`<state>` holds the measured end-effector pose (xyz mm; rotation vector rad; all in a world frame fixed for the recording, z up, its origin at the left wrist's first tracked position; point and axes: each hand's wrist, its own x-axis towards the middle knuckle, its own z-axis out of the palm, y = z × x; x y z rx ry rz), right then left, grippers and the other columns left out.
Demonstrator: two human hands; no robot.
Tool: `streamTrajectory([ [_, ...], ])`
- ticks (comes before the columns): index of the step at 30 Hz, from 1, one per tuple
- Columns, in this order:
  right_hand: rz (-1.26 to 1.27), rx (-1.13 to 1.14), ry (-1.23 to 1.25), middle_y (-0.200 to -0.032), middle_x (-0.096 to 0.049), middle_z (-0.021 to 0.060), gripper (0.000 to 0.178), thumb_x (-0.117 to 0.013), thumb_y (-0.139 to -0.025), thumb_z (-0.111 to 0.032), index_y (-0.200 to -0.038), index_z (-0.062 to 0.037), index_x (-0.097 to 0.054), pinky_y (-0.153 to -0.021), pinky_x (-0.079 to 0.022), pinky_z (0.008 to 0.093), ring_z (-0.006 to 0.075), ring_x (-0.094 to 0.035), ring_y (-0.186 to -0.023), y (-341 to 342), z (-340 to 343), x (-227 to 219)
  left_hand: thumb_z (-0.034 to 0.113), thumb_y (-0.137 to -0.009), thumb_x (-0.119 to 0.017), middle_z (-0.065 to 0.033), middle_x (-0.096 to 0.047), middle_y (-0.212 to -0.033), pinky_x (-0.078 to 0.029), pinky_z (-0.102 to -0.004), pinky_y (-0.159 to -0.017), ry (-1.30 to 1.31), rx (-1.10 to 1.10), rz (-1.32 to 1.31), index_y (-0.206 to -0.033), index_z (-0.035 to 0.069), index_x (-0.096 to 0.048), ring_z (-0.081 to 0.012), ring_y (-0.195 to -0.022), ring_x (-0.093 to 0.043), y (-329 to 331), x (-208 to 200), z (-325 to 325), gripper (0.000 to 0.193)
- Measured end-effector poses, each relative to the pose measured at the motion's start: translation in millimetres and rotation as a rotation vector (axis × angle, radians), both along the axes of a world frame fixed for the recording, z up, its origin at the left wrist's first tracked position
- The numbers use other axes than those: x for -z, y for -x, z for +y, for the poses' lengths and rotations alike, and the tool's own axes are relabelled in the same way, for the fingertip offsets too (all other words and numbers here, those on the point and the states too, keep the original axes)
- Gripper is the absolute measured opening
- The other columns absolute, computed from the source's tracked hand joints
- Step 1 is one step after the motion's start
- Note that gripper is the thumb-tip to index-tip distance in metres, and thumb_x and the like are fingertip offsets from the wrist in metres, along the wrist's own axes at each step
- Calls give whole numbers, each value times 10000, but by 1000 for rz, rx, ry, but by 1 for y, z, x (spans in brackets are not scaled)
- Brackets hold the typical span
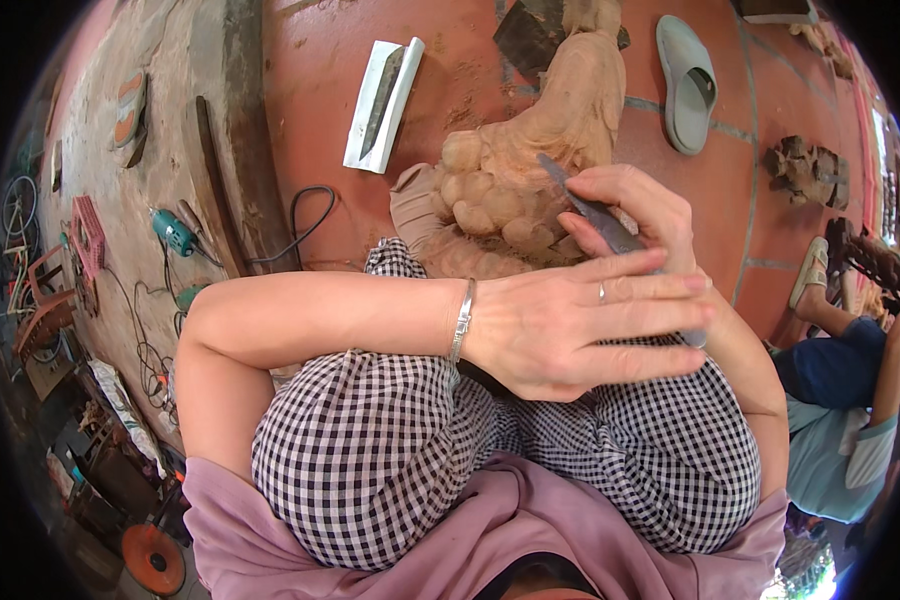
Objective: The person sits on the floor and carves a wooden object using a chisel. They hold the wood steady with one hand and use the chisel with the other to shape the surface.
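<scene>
One blade [615, 228] is gripped in the right hand [655, 205], the left hand [545, 325] held across, fingers straight; the carving [530, 150], in from the floor [315, 130]'s left edge, could be gouged by overpressing.

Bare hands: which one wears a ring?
The left hand, overlapping the flat grey metal tool: silver ring, silver bracelet. The right hand, gripping that tool, shows neither.
</scene>
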<state>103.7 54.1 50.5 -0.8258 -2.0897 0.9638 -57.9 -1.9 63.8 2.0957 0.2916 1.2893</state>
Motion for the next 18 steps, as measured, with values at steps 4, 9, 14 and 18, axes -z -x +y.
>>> streamTrajectory([
  [4, -54, -36, 103, -862, -677, 123, 196, -771, -803, -30, -955, 12, -656, -689, -551, 320, 247, -672, -753, 1, 11, -4, 112, -879, -603, -122, -674, -1079, -505, -440, -992, -86, 358, 221, -1026, 30, -693, -279, -1052, -654, 9, 8, -1, 190],
  [9, -151, -68, 190, -835, -675, 132, 131, -720, -820, -79, -922, -11, -673, -695, -541, 341, 275, -676, -766, 8, 20, -10, 178, -755, -693, -84, -658, -955, -459, -433, -1014, 12, 462, 420, -913, 44, -680, -265, -972, -637, 7, 44, -14, 208],
  [14, -236, -86, 121, -800, -682, 119, 107, -717, -797, -100, -868, -28, -683, -688, -543, 368, 293, -671, -782, 4, 29, -21, 208, -690, -735, -106, -674, -1026, -392, -441, -1089, 44, 440, 570, -903, 37, -701, -257, -1136, -596, 10, 55, -13, 275],
  [18, -210, -126, 35, -794, -689, 90, 112, -726, -772, -114, -855, -49, -688, -689, -544, 388, 294, -661, -782, 11, 32, -16, 197, -678, -730, -108, -676, -1041, -391, -441, -1090, 62, 450, 568, -869, 27, -700, -261, -1142, -595, 9, 55, -11, 257],
])
